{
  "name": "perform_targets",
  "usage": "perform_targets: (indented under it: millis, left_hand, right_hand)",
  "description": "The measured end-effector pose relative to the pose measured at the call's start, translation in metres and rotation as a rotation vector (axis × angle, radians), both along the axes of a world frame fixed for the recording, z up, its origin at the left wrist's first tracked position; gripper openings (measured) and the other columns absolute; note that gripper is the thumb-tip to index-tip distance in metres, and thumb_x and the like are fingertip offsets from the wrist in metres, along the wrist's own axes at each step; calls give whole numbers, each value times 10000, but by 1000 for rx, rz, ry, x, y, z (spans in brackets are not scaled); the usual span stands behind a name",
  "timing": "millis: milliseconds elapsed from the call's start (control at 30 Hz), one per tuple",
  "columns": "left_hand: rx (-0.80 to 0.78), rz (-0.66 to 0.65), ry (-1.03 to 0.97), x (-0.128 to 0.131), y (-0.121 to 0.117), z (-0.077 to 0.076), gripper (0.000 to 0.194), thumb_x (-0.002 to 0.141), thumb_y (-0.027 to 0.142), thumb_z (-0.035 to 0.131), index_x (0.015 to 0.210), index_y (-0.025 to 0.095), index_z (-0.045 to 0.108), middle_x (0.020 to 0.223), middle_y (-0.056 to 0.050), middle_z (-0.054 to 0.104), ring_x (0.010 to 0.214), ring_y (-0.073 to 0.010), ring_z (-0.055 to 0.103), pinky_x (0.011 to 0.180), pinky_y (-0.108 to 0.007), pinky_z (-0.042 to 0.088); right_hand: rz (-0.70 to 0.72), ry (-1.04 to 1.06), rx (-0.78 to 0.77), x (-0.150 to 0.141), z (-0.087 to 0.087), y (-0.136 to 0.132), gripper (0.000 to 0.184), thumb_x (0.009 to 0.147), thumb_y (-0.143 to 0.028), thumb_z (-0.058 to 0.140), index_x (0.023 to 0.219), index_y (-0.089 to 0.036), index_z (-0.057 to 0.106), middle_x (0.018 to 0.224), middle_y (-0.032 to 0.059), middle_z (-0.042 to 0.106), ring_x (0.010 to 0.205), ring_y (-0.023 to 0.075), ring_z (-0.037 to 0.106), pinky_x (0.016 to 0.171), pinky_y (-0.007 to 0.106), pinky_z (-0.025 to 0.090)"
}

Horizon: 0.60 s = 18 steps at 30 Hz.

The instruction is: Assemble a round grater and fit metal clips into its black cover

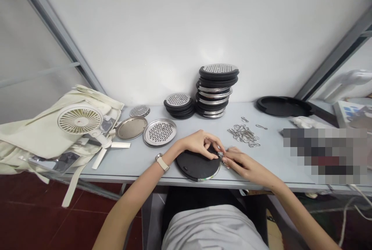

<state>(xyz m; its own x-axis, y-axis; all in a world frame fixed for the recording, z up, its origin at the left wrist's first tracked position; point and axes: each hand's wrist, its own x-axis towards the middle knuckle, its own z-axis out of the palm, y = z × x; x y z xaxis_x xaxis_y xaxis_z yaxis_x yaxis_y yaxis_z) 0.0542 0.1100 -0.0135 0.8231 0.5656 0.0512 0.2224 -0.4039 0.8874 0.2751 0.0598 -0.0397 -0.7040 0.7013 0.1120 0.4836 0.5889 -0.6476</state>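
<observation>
A black round disc [195, 165] with a shiny metal rim lies flat near the table's front edge. Over its far right part rests my left hand [200, 145], fingers curled and closed on the edge, thumb lying on the black face. At that same edge, my right hand [240, 163] pinches a small metal wire clip [226, 161], partly hidden by the fingers. Whether the clip is hooked through the rim cannot be made out. Beyond my right hand is a loose pile of similar wire clips [244, 134].
Behind stand a tall stack of perforated discs [216, 99] and a shorter stack [178, 107]. To the left lie a grater disc [160, 132], a metal plate [131, 127], a small fan [80, 119] and a cream bag [35, 137]. A black tray [283, 107] sits back right.
</observation>
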Motion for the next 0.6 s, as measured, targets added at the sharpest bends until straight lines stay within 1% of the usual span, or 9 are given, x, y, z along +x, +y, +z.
perform_targets:
  millis: [167, 300, 367, 600]
  left_hand:
    - [-1, 16, 25, 0, 1, 0, 392, 664, 253, 744, 1036, 148, 676, 873, -41, 655, 504, -15, 342, 473, -171, 260]
    - [20, 17, 14, 0, 2, 0, 430, 647, 246, 751, 1060, 157, 667, 907, -45, 643, 518, -21, 346, 485, -176, 272]
    - [25, 24, 5, 0, 2, 0, 436, 644, 246, 752, 1062, 156, 665, 918, -50, 641, 515, -20, 346, 488, -179, 276]
    - [12, 14, -1, -1, 2, -2, 423, 657, 257, 742, 1056, 149, 657, 875, -37, 634, 512, -20, 342, 477, -174, 261]
  right_hand:
    - [-27, 2, -2, -1, -3, 0, 385, 978, -415, 311, 731, -206, 520, 723, 33, 544, 772, 198, 497, 758, 349, 424]
    - [-62, 6, 10, -5, -7, 3, 380, 979, -412, 308, 796, -201, 566, 770, 46, 586, 822, 210, 521, 802, 359, 418]
    - [-74, 3, 12, -6, -9, 4, 385, 977, -417, 311, 813, -196, 580, 780, 49, 596, 817, 211, 532, 803, 357, 416]
    - [-46, 11, 36, -5, -6, 4, 375, 982, -396, 307, 755, -201, 534, 719, 25, 548, 769, 196, 513, 775, 337, 410]
